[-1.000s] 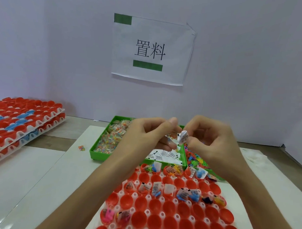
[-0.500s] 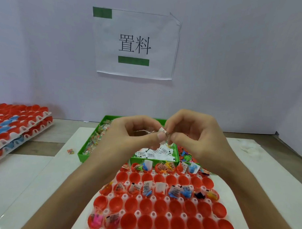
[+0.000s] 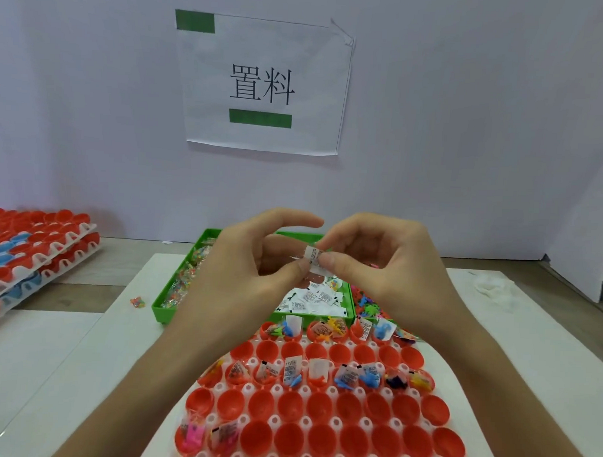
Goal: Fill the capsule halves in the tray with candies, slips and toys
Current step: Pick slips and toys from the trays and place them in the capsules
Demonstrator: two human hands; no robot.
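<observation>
Two hands meet in mid-air above a green box, both pinching one small printed paper slip. The left hand nips the slip's left edge at the thumb tip, forefinger arched above. The right hand clamps the other side between thumb and forefinger. A second ago the hands were slightly apart, with the slip in the right hand alone; they have since closed together on it. The slip seems to be getting folded or straightened, so it is not yet in a capsule. Below the hands, a white tray holds red capsule halves. Some rows already carry slips and toys, but many cups are bare. The box holds candies, loose slips and toys.
</observation>
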